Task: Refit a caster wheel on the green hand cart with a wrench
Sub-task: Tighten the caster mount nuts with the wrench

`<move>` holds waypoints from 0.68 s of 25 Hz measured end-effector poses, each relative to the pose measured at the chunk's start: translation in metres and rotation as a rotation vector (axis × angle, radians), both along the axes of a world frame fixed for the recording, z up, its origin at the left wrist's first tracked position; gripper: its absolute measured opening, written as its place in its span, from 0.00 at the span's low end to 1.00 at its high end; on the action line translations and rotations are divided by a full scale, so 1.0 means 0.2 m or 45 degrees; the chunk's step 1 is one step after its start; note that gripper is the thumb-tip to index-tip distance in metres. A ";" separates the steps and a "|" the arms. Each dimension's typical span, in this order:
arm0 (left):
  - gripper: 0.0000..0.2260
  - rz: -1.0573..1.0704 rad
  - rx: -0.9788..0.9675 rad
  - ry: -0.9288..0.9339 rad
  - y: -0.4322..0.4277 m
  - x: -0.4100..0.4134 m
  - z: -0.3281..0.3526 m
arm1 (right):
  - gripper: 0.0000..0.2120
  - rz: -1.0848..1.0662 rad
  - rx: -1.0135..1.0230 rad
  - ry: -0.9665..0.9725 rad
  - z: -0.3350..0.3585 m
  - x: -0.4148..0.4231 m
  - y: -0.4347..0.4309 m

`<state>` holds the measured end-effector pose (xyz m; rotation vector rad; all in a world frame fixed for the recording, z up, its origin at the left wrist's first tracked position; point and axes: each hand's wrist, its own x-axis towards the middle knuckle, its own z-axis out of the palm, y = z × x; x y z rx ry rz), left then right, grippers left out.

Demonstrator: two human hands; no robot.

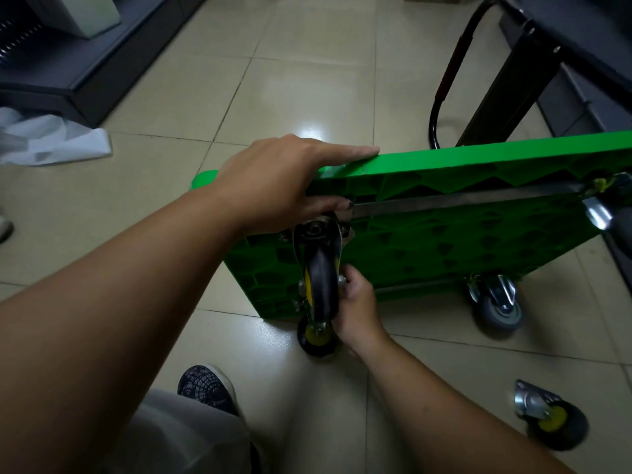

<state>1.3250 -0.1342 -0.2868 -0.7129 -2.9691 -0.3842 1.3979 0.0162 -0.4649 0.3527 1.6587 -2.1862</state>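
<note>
**Cart on edge, caster held at its corner**

The green hand cart [444,241] stands on edge on the tiled floor [290,80], underside facing the person. The left hand [273,186] clasps its top rim. The right hand [355,302] has its grip curled round the caster wheel [319,282] at the cart's near corner. A loose caster [550,419] lies well apart.

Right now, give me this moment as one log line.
cart on its side | left hand holds cart edge | right hand grips caster | loose caster on floor
</note>
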 end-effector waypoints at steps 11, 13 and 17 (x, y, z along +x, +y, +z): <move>0.31 0.014 -0.024 0.020 -0.01 0.00 -0.03 | 0.12 0.632 1.793 0.800 0.45 -0.20 0.70; 0.31 0.008 -0.012 0.018 -0.01 0.00 -0.03 | 0.13 0.605 1.864 0.906 0.48 -0.16 0.72; 0.31 0.009 -0.021 0.043 0.00 -0.01 -0.03 | 0.12 0.524 2.085 1.553 0.69 -0.19 0.62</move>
